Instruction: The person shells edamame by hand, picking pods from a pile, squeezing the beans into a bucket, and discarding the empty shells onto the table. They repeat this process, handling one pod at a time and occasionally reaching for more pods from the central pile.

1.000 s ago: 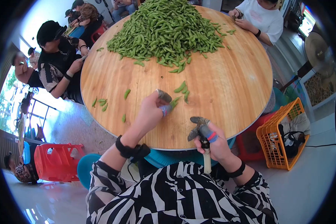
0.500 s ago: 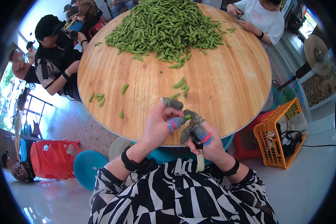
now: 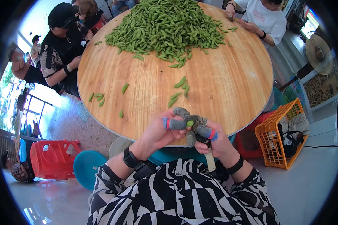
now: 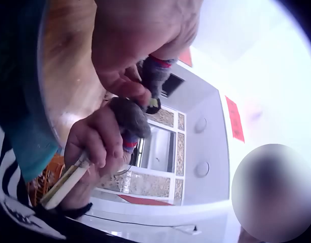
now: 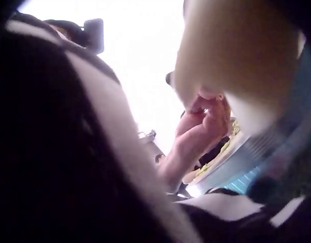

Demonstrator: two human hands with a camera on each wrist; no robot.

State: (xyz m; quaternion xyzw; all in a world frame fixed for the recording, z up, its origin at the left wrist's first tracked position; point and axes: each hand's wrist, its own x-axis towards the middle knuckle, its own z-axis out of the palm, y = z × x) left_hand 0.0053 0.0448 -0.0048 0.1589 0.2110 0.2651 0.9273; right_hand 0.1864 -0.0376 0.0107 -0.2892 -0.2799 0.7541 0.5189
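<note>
Above the table's near edge, my left hand (image 3: 159, 129), grey covers on thumb and forefinger, pinches a green soybean pod (image 3: 190, 123). Most of the pod is hidden by the fingers. Close against it is my right hand (image 3: 218, 140), its fingertips in similar covers. It grips a tool with a cream handle (image 3: 210, 159) and a black part; I cannot tell the tool's kind. In the left wrist view the cream handle (image 4: 66, 187) sticks out below the curled fingers. Several loose pods (image 3: 183, 83) lie just beyond the hands.
A large heap of pods (image 3: 165, 30) covers the far part of the round wooden table (image 3: 236, 82). People sit at its left and right sides. An orange crate (image 3: 264, 135) stands to the right; a red stool (image 3: 50, 159) and teal basin (image 3: 88, 168) are to the left.
My left hand has left the tabletop with a pod and come back toward me, meeting the right hand. Fingers of both hands now close around the pod. The right hand keeps the tool.
</note>
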